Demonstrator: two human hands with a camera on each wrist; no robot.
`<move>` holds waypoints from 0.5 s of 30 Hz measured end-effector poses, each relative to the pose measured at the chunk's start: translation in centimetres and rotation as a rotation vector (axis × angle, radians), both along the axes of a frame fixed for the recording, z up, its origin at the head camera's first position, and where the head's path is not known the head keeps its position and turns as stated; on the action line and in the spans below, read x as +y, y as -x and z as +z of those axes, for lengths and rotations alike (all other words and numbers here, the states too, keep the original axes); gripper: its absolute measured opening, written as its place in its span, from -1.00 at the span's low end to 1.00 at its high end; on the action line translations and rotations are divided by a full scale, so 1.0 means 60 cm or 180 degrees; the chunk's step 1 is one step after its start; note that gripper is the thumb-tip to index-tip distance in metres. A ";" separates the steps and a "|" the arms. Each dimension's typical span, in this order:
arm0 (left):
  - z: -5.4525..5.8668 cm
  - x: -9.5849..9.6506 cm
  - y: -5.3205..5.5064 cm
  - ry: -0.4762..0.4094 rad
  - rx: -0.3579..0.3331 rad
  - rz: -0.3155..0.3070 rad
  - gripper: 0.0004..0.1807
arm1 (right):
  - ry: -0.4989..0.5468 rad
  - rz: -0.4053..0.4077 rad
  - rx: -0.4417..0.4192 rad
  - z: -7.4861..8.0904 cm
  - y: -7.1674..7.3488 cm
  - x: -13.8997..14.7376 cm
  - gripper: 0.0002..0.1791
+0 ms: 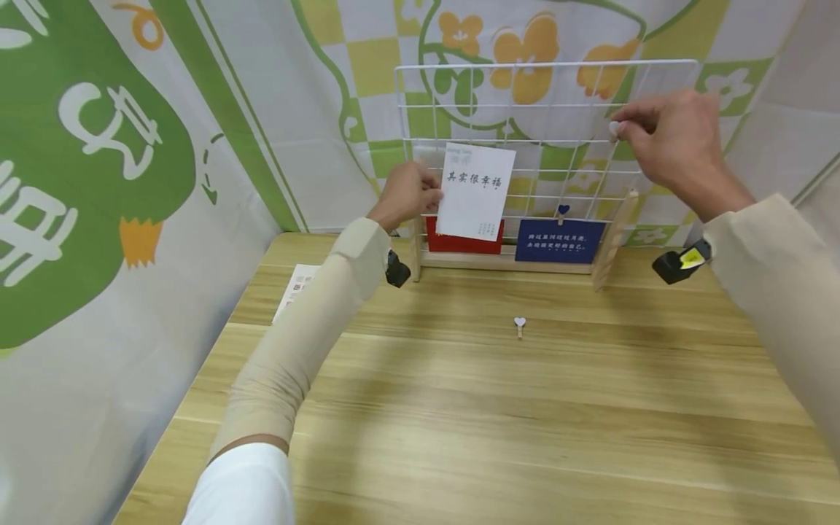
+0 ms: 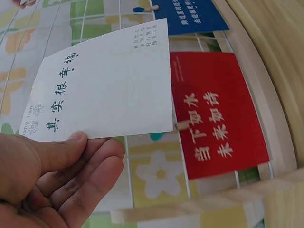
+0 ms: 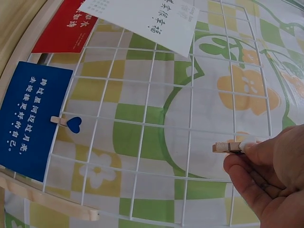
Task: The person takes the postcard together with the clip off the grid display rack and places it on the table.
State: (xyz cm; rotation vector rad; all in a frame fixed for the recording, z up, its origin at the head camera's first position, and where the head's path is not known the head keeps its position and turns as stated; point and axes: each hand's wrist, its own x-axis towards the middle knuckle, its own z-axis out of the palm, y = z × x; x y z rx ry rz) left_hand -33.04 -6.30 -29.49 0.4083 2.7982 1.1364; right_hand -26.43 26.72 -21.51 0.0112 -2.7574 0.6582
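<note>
My left hand (image 1: pixel 408 195) pinches a white card (image 1: pixel 475 193) by its edge, between thumb and fingers, in front of the white wire grid rack (image 1: pixel 547 65). At the rack's upper right, my right hand (image 1: pixel 679 146) pinches a small wooden clothespin (image 3: pixel 227 147) with a pale heart on it. Low on the grid hangs a red card (image 2: pixel 221 114), partly behind the white one in the head view. Beside it a blue card (image 1: pixel 558 242) is held by a clothespin with a blue heart (image 3: pixel 73 125).
A second heart clothespin (image 1: pixel 520 326) lies on the wooden table (image 1: pixel 525 423). Another white card (image 1: pixel 295 288) lies at the table's left, partly hidden by my left arm. Wooden feet (image 1: pixel 615 240) support the rack, and a patterned cloth (image 1: pixel 374 65) hangs behind it.
</note>
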 end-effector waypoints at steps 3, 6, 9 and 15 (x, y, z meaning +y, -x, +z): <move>-0.006 -0.020 0.000 -0.0021 -0.0070 0.0084 -0.83 | 0.0017 0.0006 -0.0044 -0.004 -0.002 0.000 -0.68; -0.010 -0.038 -0.001 -0.0060 -0.0138 0.0173 -0.85 | 0.0039 0.0002 -0.0070 -0.009 -0.002 0.001 -0.68; -0.013 -0.052 -0.002 -0.0058 -0.0158 0.0221 -0.86 | 0.0033 0.0034 0.0022 -0.017 -0.003 0.002 -0.69; -0.022 -0.078 -0.008 -0.0009 -0.0213 0.0285 -0.86 | -0.0025 0.0131 0.0063 -0.035 -0.009 0.000 -0.66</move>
